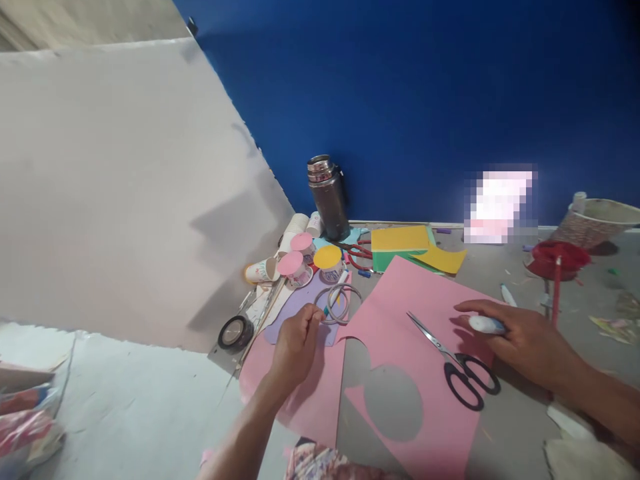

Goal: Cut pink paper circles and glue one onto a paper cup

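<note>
My left hand (299, 337) is closed in a pinch at the near left edge of two thin grey bangles (361, 301). Through them shows a white and teal pen (342, 285); I cannot tell whether my fingers touch it. A white and blue tube (486, 325) is held in my right hand (523, 340), its forefinger stretched out to the left. Between the hands, black-handled scissors (453, 360) lie slightly open on a pink paper sheet (400, 300). That sheet has a round hole cut in it. Under my left forearm lies another pink piece (320, 393).
Paper cups with pink and yellow discs (327, 259) on top stand behind my left hand, near a steel flask (327, 200). Black tape (236, 332) lies at the left edge. Yellow and green papers (400, 241), a red pouch (555, 259) and a basket (595, 223) are further back.
</note>
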Motion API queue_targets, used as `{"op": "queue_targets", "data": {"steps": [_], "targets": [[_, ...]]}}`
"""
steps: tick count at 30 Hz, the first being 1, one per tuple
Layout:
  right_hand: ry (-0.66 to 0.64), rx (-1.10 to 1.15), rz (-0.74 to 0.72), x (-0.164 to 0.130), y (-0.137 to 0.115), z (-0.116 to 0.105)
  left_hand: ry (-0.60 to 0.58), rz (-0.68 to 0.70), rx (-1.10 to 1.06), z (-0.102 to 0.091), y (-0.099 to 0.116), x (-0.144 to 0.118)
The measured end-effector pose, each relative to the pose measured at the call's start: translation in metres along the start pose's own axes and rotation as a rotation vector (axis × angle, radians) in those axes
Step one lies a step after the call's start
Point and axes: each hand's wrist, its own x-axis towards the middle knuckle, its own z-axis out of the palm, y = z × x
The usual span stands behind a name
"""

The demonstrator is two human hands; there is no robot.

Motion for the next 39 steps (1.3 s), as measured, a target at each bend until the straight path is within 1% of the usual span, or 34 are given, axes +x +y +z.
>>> {"op": "queue_targets", "data": {"steps": [2, 4, 6, 9, 11, 13, 16, 18, 19, 21, 24, 27, 28, 30, 31, 32, 34, 36, 37, 39], "targets": [[0.014, -0.033, -0.062, 0.000, 0.002, 0.002, -0.053, 0.013, 0.028, 0.005, 0.003, -0.005], [0.027, -0.063, -0.100, 0.000, 0.005, 0.003, -0.075, 0.026, 0.045, 0.009, 0.003, -0.010], [0.028, -0.086, -0.130, 0.000, 0.007, 0.003, -0.069, 0.030, 0.041, 0.012, 0.001, -0.015], [0.038, -0.112, -0.182, 0.001, 0.009, 0.004, -0.029, 0.004, -0.019, 0.014, -0.005, -0.019], [0.067, -0.154, -0.208, 0.001, 0.009, 0.005, -0.019, 0.006, -0.079, 0.014, -0.008, -0.014], [0.120, -0.220, -0.191, 0.001, 0.007, 0.005, -0.032, 0.051, -0.095, 0.013, -0.007, -0.005], [0.232, -0.291, -0.123, 0.004, 0.004, 0.002, -0.061, 0.146, -0.050, 0.012, 0.002, 0.013], [0.292, -0.298, -0.091, 0.006, 0.004, -0.001, -0.057, 0.162, -0.022, 0.011, 0.009, 0.023], [0.302, -0.297, -0.082, 0.007, 0.004, -0.003, -0.038, 0.159, -0.008, 0.011, 0.012, 0.026], [0.269, -0.301, -0.084, 0.009, 0.006, -0.006, 0.025, 0.167, 0.025, 0.012, 0.011, 0.031], [0.170, -0.371, -0.125, 0.011, 0.005, -0.008, 0.103, 0.189, 0.102, 0.015, -0.001, 0.037], [0.122, -0.549, -0.105, 0.013, 0.000, -0.011, 0.130, 0.143, 0.176, 0.018, -0.010, 0.041], [0.104, -0.606, -0.088, 0.014, -0.001, -0.011, 0.138, 0.149, 0.185, 0.019, -0.010, 0.041], [0.068, -0.676, -0.056, 0.015, -0.004, -0.013, 0.133, 0.215, 0.186, 0.021, -0.003, 0.040], [0.051, -0.695, -0.046, 0.015, -0.005, -0.014, 0.104, 0.273, 0.182, 0.022, 0.003, 0.037], [0.039, -0.706, -0.037, 0.015, -0.005, -0.014, 0.038, 0.332, 0.168, 0.024, 0.010, 0.033], [0.022, -0.722, -0.027, 0.016, -0.006, -0.015, -0.155, 0.460, 0.118, 0.030, 0.023, 0.022], [0.019, -0.728, -0.021, 0.016, -0.008, -0.016, -0.306, 0.588, 0.109, 0.038, 0.032, 0.006], [0.020, -0.734, -0.017, 0.016, -0.009, -0.017, -0.360, 0.634, 0.131, 0.043, 0.036, -0.002], [0.020, -0.752, 0.003, 0.017, -0.011, -0.018, -0.458, 0.663, 0.187, 0.052, 0.040, -0.018]]}}
